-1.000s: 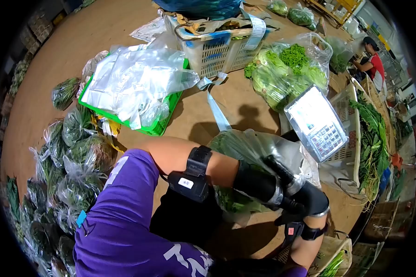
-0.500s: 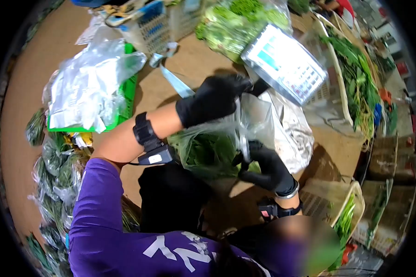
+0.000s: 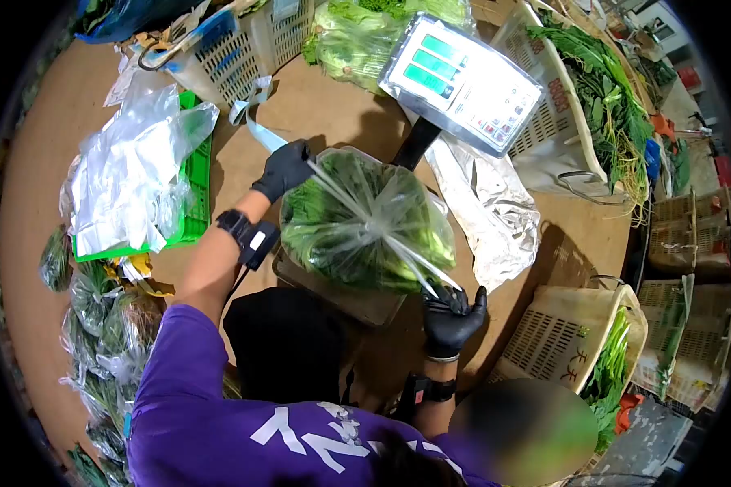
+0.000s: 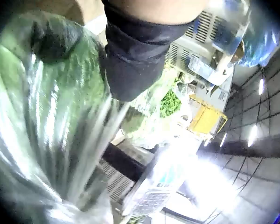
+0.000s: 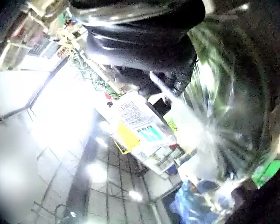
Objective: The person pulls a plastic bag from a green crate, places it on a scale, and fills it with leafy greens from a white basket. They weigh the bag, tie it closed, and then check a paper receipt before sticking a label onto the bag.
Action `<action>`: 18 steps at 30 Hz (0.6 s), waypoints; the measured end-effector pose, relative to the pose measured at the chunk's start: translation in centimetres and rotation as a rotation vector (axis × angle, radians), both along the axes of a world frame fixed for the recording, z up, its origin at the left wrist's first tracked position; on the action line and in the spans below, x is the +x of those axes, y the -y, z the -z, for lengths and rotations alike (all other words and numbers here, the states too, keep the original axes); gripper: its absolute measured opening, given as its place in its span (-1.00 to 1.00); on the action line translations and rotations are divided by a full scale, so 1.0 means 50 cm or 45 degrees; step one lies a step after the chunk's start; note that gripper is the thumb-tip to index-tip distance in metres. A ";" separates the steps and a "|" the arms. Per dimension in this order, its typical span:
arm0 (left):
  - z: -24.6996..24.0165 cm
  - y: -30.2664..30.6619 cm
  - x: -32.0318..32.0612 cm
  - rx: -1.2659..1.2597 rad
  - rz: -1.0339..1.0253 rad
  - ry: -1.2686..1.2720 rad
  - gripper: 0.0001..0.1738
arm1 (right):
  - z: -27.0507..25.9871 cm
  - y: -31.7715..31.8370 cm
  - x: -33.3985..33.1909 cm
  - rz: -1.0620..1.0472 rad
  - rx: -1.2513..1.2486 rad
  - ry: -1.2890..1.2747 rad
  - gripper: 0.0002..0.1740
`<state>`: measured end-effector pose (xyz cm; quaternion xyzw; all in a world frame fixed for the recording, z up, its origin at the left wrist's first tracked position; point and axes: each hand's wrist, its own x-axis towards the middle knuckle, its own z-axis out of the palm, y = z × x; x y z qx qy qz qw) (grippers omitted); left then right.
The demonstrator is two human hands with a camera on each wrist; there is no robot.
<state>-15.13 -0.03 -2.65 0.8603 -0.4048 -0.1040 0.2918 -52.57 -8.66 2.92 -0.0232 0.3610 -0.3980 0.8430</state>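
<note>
A clear plastic bag of leafy greens (image 3: 357,231) sits on the scale's platform (image 3: 337,294) in the head view. Its top is drawn together at the middle, with two twisted ends stretched out to opposite sides. My black-gloved left hand (image 3: 284,169) grips one end at the bag's upper left. At the lower right, my gloved right hand (image 3: 453,318) pinches the other end, thumb standing out. The left wrist view has the taut plastic (image 4: 60,116) running beside the glove. In the right wrist view, the pleats of the bag (image 5: 219,121) fan out from the gathered point.
The scale's lit display (image 3: 461,81) stands just beyond the bag. A green crate (image 3: 196,174) heaped with plastic bags (image 3: 126,170) is at left, above bagged greens (image 3: 110,341). Crates of vegetables (image 3: 556,333) line the right. White sacking (image 3: 495,211) lies beside the scale.
My hands were close together over the bag, then parted; now they stretch its two ends wide apart. The head view has shifted, and the gathered top and scale display show more fully.
</note>
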 end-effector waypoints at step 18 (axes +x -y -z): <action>-0.352 0.035 -0.223 -0.681 0.583 -1.134 -0.71 | -0.195 0.016 0.250 -0.633 -2.179 -0.838 -0.73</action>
